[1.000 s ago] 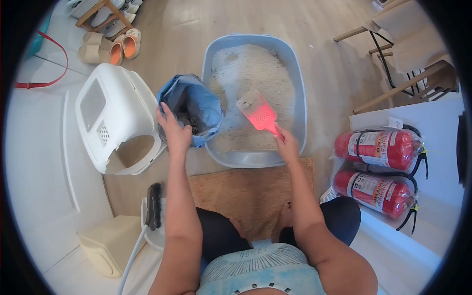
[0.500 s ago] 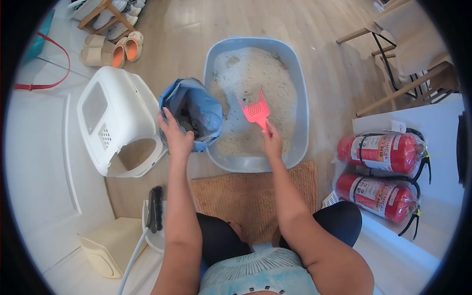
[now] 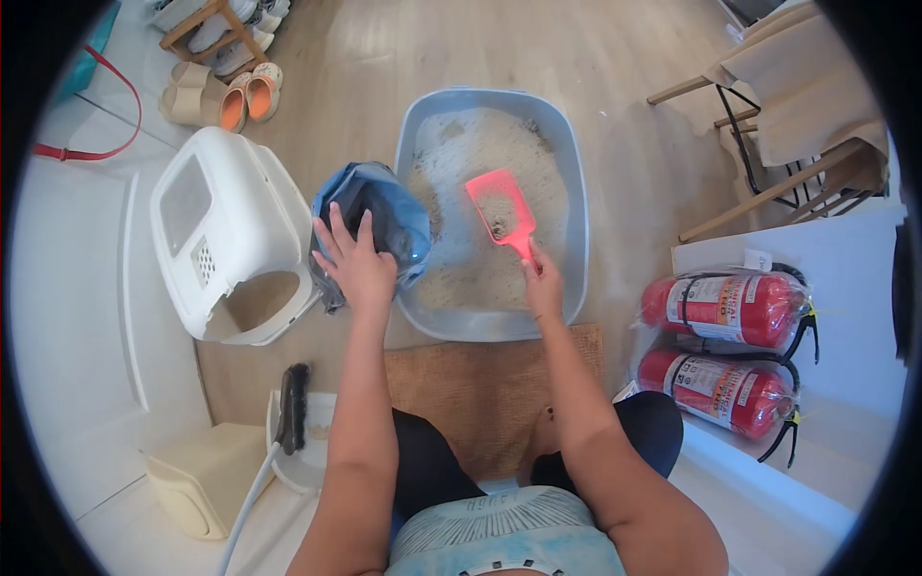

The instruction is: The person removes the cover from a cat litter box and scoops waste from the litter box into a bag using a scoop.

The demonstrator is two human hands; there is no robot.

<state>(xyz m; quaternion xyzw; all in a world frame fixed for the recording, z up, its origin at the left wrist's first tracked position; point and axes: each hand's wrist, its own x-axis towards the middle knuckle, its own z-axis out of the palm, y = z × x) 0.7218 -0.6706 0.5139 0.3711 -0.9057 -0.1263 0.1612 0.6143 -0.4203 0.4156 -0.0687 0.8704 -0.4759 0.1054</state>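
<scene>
My right hand [image 3: 544,286] grips the handle of a pink litter scoop [image 3: 517,204], with greyish litter lying in its basin. The scoop is over a grey-blue litter box [image 3: 578,206] that holds pale, uneven litter [image 3: 480,280]. To the left of the box stands a blue plastic bag [image 3: 411,206], its mouth facing up and its inside dark. My left hand [image 3: 361,271] is over the near side of the bag's mouth with fingers spread. It seems to touch the bag, though the underside of the palm is hidden.
A white litter box hood [image 3: 230,192] lies left of the bag. Nearer are a brush [image 3: 293,413], a dustpan [image 3: 312,470] and a cream bin [image 3: 206,470]. A brown mat [image 3: 461,394] lies before me. Two wrapped fire extinguishers [image 3: 725,307] and a chair [image 3: 797,86] are at right.
The scoop has turned over from slotted face showing to basin showing, now with litter in it. My left hand has shifted right across the bag's mouth, its fingers spreading. The view has shifted slightly.
</scene>
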